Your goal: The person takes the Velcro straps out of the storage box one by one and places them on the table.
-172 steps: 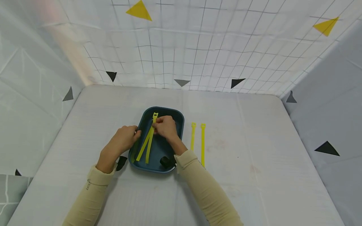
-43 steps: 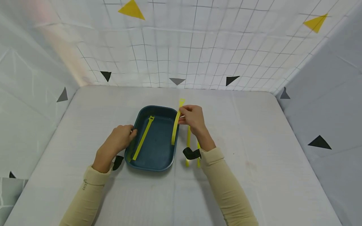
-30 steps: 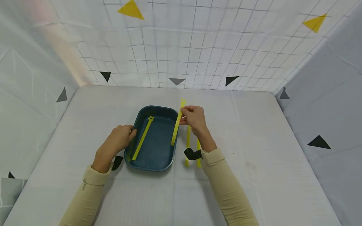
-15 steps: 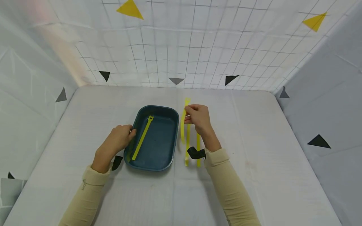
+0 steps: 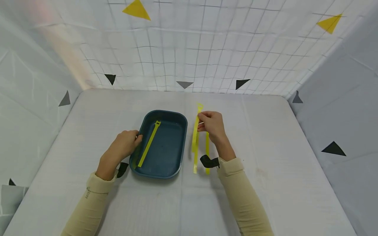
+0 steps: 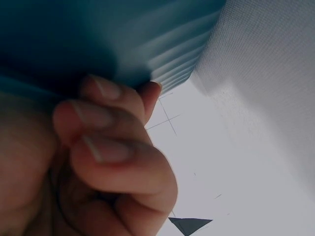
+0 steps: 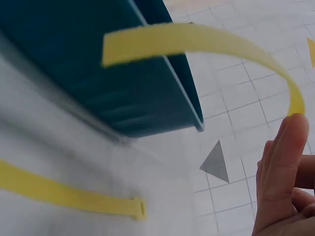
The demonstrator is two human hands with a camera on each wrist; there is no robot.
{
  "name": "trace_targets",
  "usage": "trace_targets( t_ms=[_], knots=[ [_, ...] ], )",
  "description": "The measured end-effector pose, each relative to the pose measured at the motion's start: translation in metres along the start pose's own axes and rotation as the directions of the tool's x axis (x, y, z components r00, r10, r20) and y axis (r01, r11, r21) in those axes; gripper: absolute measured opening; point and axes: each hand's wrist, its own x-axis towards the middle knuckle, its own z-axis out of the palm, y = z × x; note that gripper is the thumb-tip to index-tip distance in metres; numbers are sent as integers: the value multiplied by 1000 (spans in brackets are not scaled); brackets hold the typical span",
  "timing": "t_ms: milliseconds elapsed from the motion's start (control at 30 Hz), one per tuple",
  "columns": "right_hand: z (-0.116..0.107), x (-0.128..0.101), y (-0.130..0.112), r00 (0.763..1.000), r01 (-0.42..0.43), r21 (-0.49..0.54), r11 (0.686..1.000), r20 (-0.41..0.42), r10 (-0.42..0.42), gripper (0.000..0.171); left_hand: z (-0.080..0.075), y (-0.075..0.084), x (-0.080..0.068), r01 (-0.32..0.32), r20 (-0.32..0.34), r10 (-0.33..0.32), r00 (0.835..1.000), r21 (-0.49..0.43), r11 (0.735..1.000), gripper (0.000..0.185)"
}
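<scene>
One yellow strap (image 5: 195, 132) pinched between thumb and fingers of the right hand (image 5: 214, 126), just right of the tray (image 5: 166, 149). Slotted head sticks out past the fingertips (image 7: 295, 129); long tail curves back toward the person, its end loose. Left hand (image 5: 126, 144) grips the tray's left rim, fingers bent. From where I stand, a second strap (image 5: 149, 144) lies slanted inside the tray, near the left fingers, slotted head away from the person. Two more lie right of the tray on the table (image 5: 265, 137): third strap (image 5: 195, 165), partly covered by the pinched one, and fourth strap (image 5: 207, 144), farther out, partly behind a black wrist camera (image 5: 209, 161).
</scene>
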Motion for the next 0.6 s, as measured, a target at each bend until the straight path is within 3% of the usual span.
trace_targets(
  t_ms=[600],
  knots=[
    [-18, -3, 14, 999, -52, -24, 998, 12, 52, 32, 2, -1, 0, -18, -17, 18, 1000, 1, 1000, 27]
  ],
)
